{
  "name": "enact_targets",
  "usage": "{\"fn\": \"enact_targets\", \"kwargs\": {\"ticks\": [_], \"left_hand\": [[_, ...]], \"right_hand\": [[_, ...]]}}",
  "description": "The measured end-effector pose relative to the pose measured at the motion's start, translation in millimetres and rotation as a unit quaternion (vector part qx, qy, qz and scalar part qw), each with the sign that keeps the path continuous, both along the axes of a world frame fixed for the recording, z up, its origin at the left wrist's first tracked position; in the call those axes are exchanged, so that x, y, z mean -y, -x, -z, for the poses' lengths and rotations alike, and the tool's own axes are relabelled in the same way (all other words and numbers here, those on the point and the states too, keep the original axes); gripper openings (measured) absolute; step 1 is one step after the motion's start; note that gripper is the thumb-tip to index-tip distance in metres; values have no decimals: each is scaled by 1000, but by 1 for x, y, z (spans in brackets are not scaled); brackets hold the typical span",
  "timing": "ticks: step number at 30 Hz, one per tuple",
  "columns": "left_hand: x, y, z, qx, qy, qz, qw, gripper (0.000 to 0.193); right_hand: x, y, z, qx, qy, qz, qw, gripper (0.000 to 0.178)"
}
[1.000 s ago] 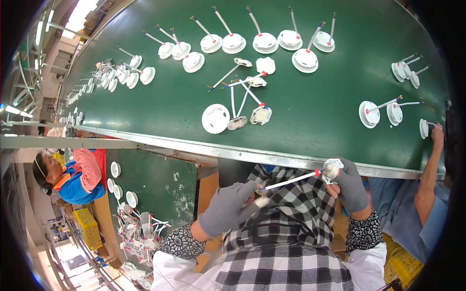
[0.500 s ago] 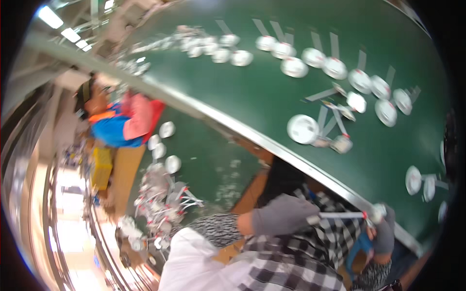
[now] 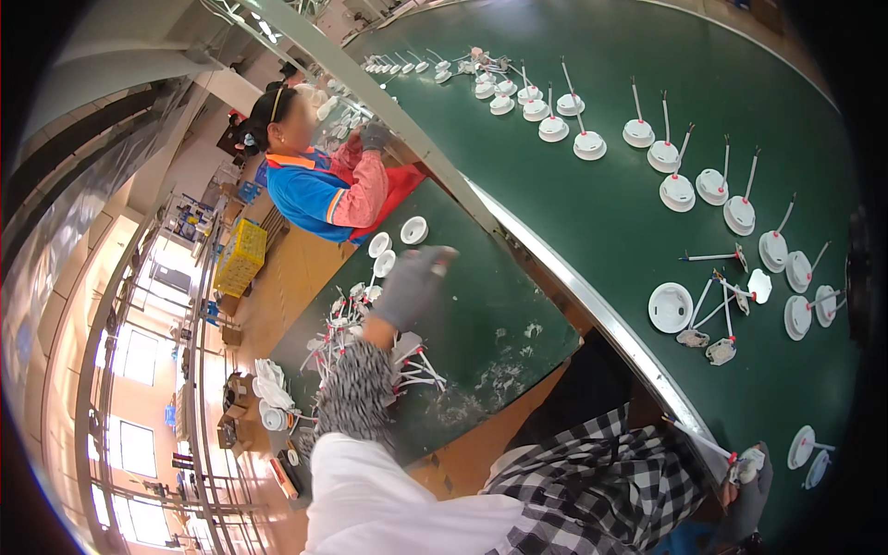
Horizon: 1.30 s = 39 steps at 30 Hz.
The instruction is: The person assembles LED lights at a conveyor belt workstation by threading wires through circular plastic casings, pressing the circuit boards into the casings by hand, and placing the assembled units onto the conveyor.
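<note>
My left hand (image 3: 412,289), in a grey glove with bare fingertips, is over the green side table (image 3: 476,319), next to several white round housings (image 3: 413,230). Its fingers look stretched out, slightly blurred, with nothing visible in them. Below and left of it lies a pile of white cabled parts (image 3: 421,370), partly hidden by my forearm. At lower right, by the metal edge of the conveyor, my right hand (image 3: 751,504) is closed on a small white part with a cable (image 3: 746,465). The cable, with a red piece at its base, points up and left.
On the green conveyor (image 3: 592,231) stand rows of white round lamps (image 3: 677,192) with upright cables. A loose white housing (image 3: 671,307) and cabled parts (image 3: 721,350) lie nearer. A metal rail (image 3: 610,338) edges the conveyor. A co-worker (image 3: 310,185) works beyond the side table; a yellow crate (image 3: 240,257) stands behind.
My left hand has let go of the cable's end and moved up and left over the side table. My right hand still holds the cabled part, and the view has shifted.
</note>
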<state>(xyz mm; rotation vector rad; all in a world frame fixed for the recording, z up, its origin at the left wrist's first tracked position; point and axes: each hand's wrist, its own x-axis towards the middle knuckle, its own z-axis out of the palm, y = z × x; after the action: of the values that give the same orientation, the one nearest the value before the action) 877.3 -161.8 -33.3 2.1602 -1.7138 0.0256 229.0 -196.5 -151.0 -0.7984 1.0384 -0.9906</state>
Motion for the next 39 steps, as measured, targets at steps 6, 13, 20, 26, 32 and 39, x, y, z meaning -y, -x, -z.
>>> {"fn": "enact_targets", "kwargs": {"ticks": [6,13,20,26,32,39], "left_hand": [[-21,-125,53,174,-304,-51,935,33],[-17,-118,44,68,-331,-69,939,30],[46,38,9,-170,-120,126,970,24],[52,231,17,-343,-230,390,823,22],[63,296,20,-529,-392,296,692,35],[13,333,35,-696,-291,299,585,89]], "right_hand": [[-5,-51,-14,-21,-13,12,1000,48],[-11,-54,-22,-42,-17,9,999,52],[-10,-101,-46,-85,22,-6,996,44],[2,-199,-49,136,220,53,964,19],[-23,-177,-51,140,150,163,965,20],[-24,-156,-39,109,235,231,938,19]]}}
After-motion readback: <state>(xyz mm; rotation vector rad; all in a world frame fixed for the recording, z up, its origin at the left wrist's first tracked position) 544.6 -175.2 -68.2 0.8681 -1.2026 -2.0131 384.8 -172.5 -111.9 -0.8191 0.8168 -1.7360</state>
